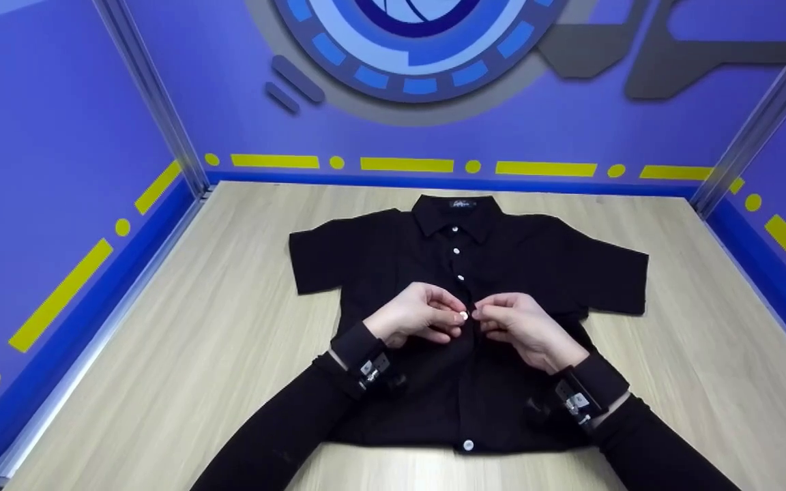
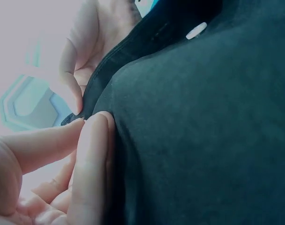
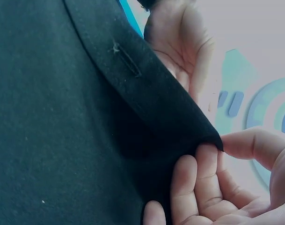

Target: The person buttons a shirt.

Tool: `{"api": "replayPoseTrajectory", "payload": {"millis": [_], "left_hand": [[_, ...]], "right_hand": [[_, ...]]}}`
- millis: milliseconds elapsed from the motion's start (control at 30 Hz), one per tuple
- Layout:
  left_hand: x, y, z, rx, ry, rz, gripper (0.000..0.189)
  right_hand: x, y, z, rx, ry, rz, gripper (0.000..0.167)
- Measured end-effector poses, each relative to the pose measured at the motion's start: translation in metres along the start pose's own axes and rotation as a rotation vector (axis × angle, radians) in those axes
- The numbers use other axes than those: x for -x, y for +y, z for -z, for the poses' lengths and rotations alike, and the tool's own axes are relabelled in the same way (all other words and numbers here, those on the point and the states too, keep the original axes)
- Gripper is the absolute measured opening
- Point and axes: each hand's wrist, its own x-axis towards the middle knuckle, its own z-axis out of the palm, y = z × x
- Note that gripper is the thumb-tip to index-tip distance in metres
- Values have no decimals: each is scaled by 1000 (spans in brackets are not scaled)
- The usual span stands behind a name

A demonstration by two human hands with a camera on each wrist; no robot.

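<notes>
A black short-sleeved button shirt (image 1: 379, 252) lies front up, its collar at the far side. My left hand (image 1: 420, 315) pinches the shirt's front edge by a white button (image 1: 463, 316), between thumb and forefinger. Facing it, my right hand (image 1: 529, 329) pinches the edge of the other front strip. In the right wrist view, that placket (image 3: 156, 84) is lifted and shows a slit buttonhole (image 3: 129, 62). Another white button (image 2: 196, 31) sits on the cloth in the left wrist view. The fingertips of both hands nearly meet at the fabric.
Beneath the shirt is a pale wooden table (image 1: 229, 327). Blue panels with yellow marks (image 1: 406, 165) enclose its back and sides. Several white buttons run down the shirt front, including one at the hem (image 1: 468, 445). Both wrists wear black bands with small cameras.
</notes>
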Motion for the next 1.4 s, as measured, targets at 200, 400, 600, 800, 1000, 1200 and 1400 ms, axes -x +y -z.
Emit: {"api": "replayPoseTrajectory", "payload": {"millis": [200, 400, 600, 800, 1000, 1200, 1400], "left_hand": [[-2, -2, 0, 10, 19, -5, 20], [-1, -2, 0, 8, 17, -4, 20], [0, -2, 1, -10, 18, -12, 20], [-1, -3, 1, -8, 20, -20, 20], [-2, -3, 1, -17, 44, -29, 19], [-3, -3, -1, -32, 74, -35, 19], [-4, -4, -1, -45, 100, -42, 21]], "right_hand": [[1, -1, 0, -4, -7, 0, 17], [2, -2, 0, 0, -3, -5, 18], [2, -2, 0, 12, -8, 2, 21], [2, -3, 0, 16, -13, 3, 23], [3, -4, -1, 16, -17, 2, 24], [4, -4, -1, 30, -4, 6, 25], [5, -4, 0, 60, -14, 32, 22]]}}
